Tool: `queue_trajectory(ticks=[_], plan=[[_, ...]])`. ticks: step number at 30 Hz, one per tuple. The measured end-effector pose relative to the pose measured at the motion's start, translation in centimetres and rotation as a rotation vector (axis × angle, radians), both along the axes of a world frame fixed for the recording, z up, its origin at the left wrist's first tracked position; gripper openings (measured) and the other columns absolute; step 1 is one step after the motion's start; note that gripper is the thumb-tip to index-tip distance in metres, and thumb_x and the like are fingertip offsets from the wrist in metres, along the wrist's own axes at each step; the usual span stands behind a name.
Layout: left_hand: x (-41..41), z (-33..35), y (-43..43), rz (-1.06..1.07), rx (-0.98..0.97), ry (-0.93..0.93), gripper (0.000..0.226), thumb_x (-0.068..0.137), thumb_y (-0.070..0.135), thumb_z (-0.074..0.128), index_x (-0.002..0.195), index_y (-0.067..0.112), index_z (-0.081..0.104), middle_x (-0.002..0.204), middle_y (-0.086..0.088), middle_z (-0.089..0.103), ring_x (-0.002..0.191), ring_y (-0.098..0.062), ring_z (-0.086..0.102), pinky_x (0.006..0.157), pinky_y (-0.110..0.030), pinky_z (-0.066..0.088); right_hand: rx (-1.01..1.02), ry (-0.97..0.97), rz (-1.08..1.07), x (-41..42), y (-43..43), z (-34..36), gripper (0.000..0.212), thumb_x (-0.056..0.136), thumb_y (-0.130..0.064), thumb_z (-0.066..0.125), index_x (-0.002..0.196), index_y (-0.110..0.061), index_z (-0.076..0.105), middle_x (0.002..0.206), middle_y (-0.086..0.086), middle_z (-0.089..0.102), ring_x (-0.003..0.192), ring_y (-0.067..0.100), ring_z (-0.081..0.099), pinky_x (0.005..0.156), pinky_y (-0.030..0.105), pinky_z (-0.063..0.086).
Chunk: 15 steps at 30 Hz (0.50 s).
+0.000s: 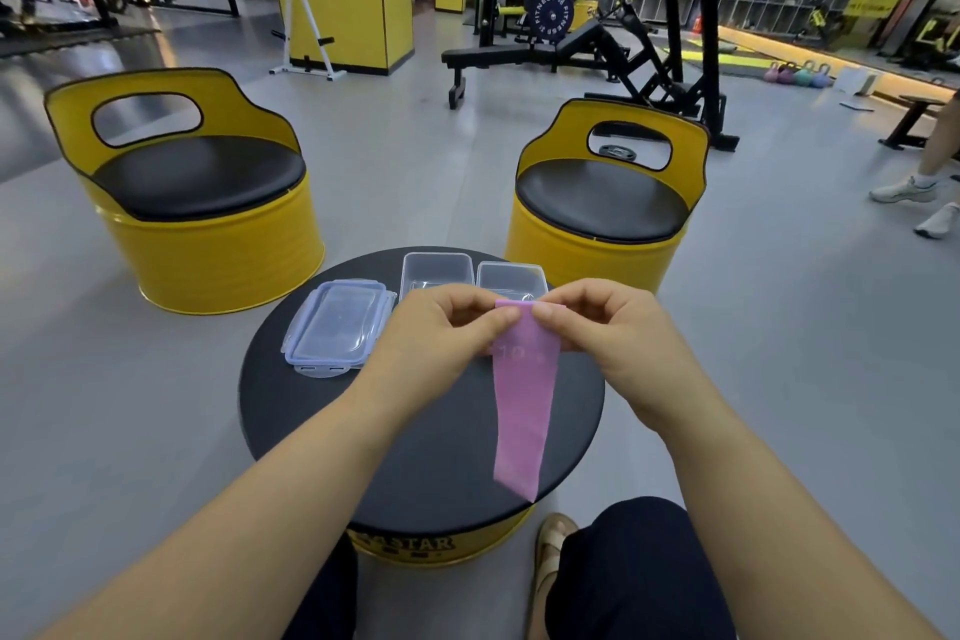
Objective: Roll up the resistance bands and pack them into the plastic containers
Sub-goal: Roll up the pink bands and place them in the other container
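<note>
A pink resistance band [522, 411] hangs flat above the round black table [311, 411], its lower end reaching the table's near edge. My left hand [441, 333] and my right hand [608, 327] both pinch the band's top edge between thumb and fingers. Behind my hands stand two open clear plastic containers, one in the middle [439, 270] and one to its right [511, 276]. Two stacked clear lids with blue rims [337, 322] lie on the table's left side.
Two yellow barrel seats with black cushions stand beyond the table, one at the left [192, 192] and one at the right [602, 208]. Gym benches and racks fill the background. Another person's legs [930, 192] show at the far right.
</note>
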State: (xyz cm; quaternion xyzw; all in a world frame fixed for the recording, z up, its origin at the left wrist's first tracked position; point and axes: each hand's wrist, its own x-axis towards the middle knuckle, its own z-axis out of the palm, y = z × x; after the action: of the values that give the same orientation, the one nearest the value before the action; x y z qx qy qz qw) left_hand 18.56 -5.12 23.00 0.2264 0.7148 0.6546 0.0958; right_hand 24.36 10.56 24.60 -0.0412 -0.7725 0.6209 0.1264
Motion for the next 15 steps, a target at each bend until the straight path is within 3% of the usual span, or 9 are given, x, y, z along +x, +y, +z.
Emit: queue_trajectory(ticks=[6, 9, 15], plan=[[0.07, 0.34, -0.01, 0.006, 0.017, 0.045, 0.017, 0.083, 0.014, 0.069, 0.077, 0.029, 0.073, 0.081, -0.003, 0.074, 0.081, -0.02, 0.07, 0.078, -0.036, 0.058, 0.039, 0.047, -0.065, 0.09, 0.01, 0.09, 0.009, 0.082, -0.011, 0.068, 0.09, -0.011, 0.072, 0.084, 0.001, 0.073, 0.076, 0.008, 0.069, 0.068, 0.022, 0.057], [0.22, 0.59, 0.08, 0.015, 0.035, 0.067, 0.012, 0.083, 0.012, 0.069, 0.081, 0.024, 0.072, 0.081, -0.002, 0.074, 0.08, -0.017, 0.07, 0.074, -0.031, 0.058, 0.059, 0.06, -0.065, 0.23, 0.06, 0.19, 0.006, 0.082, -0.012, 0.068, 0.086, -0.014, 0.072, 0.082, 0.0, 0.073, 0.076, 0.009, 0.069, 0.067, 0.021, 0.057], [0.3, 0.53, 0.02, 0.026, 0.025, 0.119, 0.016, 0.082, 0.009, 0.069, 0.076, 0.024, 0.07, 0.077, 0.002, 0.073, 0.077, -0.015, 0.069, 0.072, -0.031, 0.059, 0.078, 0.062, -0.042, 0.37, 0.07, 0.22, 0.009, 0.082, -0.01, 0.067, 0.089, -0.007, 0.073, 0.083, 0.003, 0.072, 0.074, 0.008, 0.068, 0.065, 0.017, 0.054]])
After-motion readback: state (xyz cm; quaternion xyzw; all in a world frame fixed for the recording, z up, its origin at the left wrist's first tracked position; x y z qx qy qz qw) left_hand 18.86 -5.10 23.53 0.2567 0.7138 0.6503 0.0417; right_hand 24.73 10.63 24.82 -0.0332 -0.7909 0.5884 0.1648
